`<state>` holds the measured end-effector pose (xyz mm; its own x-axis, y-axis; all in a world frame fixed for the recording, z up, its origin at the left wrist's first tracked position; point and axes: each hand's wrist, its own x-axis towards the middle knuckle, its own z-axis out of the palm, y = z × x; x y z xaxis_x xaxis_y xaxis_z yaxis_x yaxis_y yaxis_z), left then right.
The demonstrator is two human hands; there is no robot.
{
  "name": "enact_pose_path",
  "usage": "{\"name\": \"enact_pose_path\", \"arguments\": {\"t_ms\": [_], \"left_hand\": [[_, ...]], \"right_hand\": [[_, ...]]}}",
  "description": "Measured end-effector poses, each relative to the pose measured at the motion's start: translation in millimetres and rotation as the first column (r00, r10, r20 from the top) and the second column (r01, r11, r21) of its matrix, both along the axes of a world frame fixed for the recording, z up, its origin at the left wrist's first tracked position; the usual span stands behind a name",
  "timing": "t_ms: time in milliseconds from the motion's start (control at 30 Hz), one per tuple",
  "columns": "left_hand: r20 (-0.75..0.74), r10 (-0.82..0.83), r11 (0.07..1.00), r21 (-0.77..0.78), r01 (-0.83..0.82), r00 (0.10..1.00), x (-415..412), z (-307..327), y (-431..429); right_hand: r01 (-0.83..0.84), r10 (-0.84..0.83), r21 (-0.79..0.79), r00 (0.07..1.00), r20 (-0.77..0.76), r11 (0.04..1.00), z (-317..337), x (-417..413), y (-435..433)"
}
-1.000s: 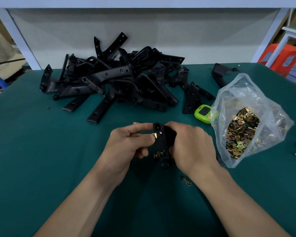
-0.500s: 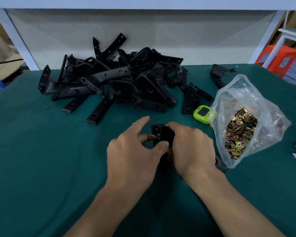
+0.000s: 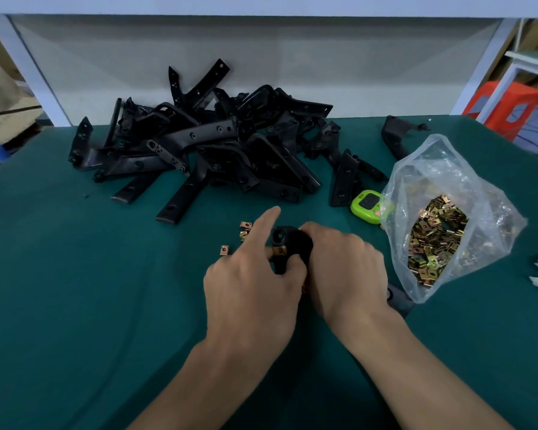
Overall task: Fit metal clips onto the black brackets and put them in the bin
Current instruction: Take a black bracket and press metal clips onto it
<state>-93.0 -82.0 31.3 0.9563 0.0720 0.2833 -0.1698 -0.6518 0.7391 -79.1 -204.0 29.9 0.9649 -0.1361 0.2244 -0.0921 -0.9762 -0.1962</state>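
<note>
1. The right hand closes its grip round the black bracket at centre frame, holding it just over the desk.
2. The left hand pinches the same bracket from the left, thumb pressed on its front and forefinger pointing straight out. A brass-coloured metal clip sits on the bracket's edge by the fingertips (whether it is fully home I cannot tell).
3. Likely slip: if the thumb pushes off-line, the clip could skew or spring away and land among the loose clips left of centre.
4. Second risk: the right forearm passes close to the clear plastic bag. A nudge while turning the bracket could tip it and spill its contents.
5. That bag slumps at the right of the frame and holds a heap of clips. A green timer touches its left side.
6. No bin shows anywhere in the frame (so the drop-off spot cannot be judged).
7. Unfitted brackets lie in a tangled pile at upper centre.
</note>
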Motion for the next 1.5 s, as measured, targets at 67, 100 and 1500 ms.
{"name": "enact_pose_path", "arguments": {"t_ms": [67, 100, 1500], "left_hand": [[0.008, -0.003, 1.000, -0.014, 0.003, 1.000, 0.1, -2.7, 0.3], [0.016, -0.006, 1.000, -0.020, 0.006, 1.000, -0.5, -3.1, -0.5], [-0.116, -0.264, 0.927, 0.245, 0.285, 0.958, 34.4, -25.4, 27.7]], "right_hand": [[-0.002, 0.001, 0.003, 1.000, 0.005, 1.000, -0.3, -0.9, -0.3], [-0.003, 0.002, 0.017, 1.000, 0.006, 1.000, -0.1, -1.3, -0.6], [-0.064, 0.035, 0.466, 0.997, 0.070, 0.882, -12.5, 6.6, -19.5]]}}
